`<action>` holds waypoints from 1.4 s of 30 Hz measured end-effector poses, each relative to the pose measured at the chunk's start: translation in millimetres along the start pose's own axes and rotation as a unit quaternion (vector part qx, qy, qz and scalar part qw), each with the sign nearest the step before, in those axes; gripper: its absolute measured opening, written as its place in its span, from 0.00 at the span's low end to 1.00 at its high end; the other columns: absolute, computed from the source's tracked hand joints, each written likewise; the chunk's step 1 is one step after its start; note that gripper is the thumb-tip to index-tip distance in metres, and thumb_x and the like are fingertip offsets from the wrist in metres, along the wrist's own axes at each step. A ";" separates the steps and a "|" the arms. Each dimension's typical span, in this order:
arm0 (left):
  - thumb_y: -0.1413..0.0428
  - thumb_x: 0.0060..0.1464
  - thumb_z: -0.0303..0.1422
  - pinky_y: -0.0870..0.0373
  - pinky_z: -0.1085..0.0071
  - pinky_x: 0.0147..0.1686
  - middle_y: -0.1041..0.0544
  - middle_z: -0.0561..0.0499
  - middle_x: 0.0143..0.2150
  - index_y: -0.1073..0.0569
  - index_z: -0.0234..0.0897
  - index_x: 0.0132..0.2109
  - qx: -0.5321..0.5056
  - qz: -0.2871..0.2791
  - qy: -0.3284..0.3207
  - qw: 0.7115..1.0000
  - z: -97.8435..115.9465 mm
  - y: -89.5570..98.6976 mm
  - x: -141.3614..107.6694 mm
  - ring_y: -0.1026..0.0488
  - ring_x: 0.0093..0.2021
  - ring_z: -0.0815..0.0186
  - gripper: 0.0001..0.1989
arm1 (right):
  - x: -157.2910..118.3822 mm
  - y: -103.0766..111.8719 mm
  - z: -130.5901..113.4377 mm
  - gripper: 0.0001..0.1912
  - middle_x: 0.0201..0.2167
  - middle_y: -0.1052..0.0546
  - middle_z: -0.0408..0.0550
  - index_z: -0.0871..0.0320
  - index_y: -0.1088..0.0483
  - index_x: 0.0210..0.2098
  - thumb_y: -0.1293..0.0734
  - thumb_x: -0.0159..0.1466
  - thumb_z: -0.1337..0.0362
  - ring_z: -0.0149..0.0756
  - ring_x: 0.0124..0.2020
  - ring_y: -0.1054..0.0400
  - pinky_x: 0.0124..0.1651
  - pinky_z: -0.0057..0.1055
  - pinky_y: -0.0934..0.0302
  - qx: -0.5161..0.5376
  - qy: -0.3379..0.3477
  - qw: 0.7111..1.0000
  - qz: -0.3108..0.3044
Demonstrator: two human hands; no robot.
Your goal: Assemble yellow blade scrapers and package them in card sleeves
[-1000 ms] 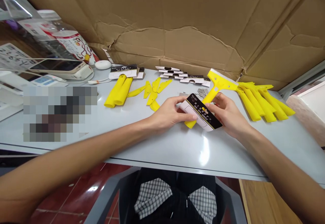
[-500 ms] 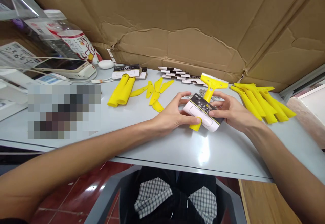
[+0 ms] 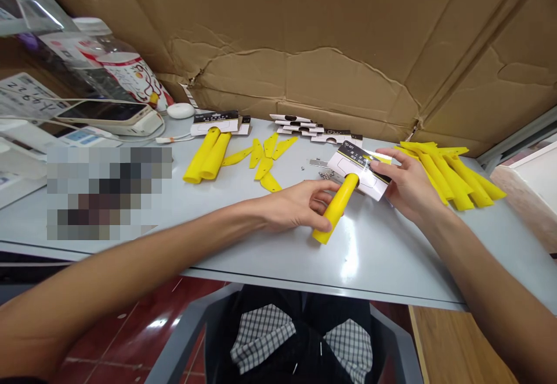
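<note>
Right now, the left hand [image 3: 296,205] is closing its grip around a yellow plastic scraper handle [image 3: 336,210], which is sticking out from under a white-and-black backing card [image 3: 357,169] over the tabletop [image 3: 391,256]. The right hand [image 3: 411,184] is clamping its grip on the card's edge. Loose screws [image 3: 326,174] are lying just beside the card, and yellow scraper parts [image 3: 452,178] are lying further right.
</note>
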State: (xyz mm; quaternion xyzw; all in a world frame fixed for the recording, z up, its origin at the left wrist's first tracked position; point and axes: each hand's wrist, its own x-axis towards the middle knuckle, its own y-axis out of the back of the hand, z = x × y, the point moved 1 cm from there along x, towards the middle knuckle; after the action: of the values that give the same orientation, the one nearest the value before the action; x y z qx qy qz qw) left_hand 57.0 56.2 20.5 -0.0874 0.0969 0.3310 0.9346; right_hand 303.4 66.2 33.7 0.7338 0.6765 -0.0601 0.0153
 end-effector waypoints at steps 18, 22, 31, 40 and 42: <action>0.29 0.43 0.27 0.24 0.53 0.49 0.28 0.37 0.59 0.33 0.36 0.64 -0.001 0.117 0.004 0.993 3.1 -7.7 -1.2 0.21 0.48 0.56 0.40 | -6.8 -5.5 1.4 0.43 0.42 0.20 0.44 0.43 0.39 0.62 0.17 0.53 0.60 0.44 0.37 0.21 0.39 0.48 0.21 0.020 -0.070 0.991 -0.114; 0.29 0.44 0.27 0.24 0.54 0.49 0.27 0.39 0.57 0.33 0.36 0.65 0.018 0.095 0.012 0.995 2.8 -6.1 -1.3 0.21 0.46 0.57 0.42 | -3.9 -4.6 1.1 0.40 0.42 0.20 0.46 0.47 0.35 0.58 0.17 0.50 0.64 0.44 0.42 0.22 0.36 0.40 0.23 0.018 -0.034 0.997 -0.071; 0.27 0.42 0.29 0.22 0.59 0.43 0.26 0.42 0.55 0.32 0.37 0.62 0.040 0.038 0.011 0.998 -1.8 -8.5 -3.2 0.21 0.46 0.57 0.40 | 3.0 2.6 1.0 0.27 0.35 0.24 0.45 0.45 0.30 0.49 0.19 0.53 0.60 0.45 0.40 0.25 0.39 0.47 0.24 -0.002 0.013 1.000 -0.005; 0.38 0.59 0.42 0.25 0.66 0.29 0.19 0.46 0.34 0.23 0.36 0.47 0.157 -0.044 0.025 0.986 7.9 -3.1 -7.9 0.21 0.27 0.63 0.16 | 3.5 0.3 7.5 0.24 0.37 0.20 0.46 0.48 0.28 0.45 0.18 0.52 0.60 0.47 0.42 0.24 0.42 0.47 0.24 -0.021 0.027 0.999 -0.022; 0.40 0.60 0.43 0.27 0.67 0.26 0.20 0.48 0.30 0.23 0.36 0.39 0.219 -0.034 0.018 0.975 11.0 -1.2 -8.8 0.23 0.24 0.64 0.13 | 1.1 -3.4 10.2 0.24 0.34 0.22 0.45 0.49 0.27 0.44 0.17 0.51 0.59 0.45 0.39 0.24 0.42 0.47 0.24 -0.025 0.033 0.999 -0.029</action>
State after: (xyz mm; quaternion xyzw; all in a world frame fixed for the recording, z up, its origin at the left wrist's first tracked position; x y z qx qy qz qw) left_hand 52.4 52.5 33.3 0.1106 0.1810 0.2683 0.9397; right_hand 299.4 66.5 23.6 0.7150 0.6988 -0.0196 0.0093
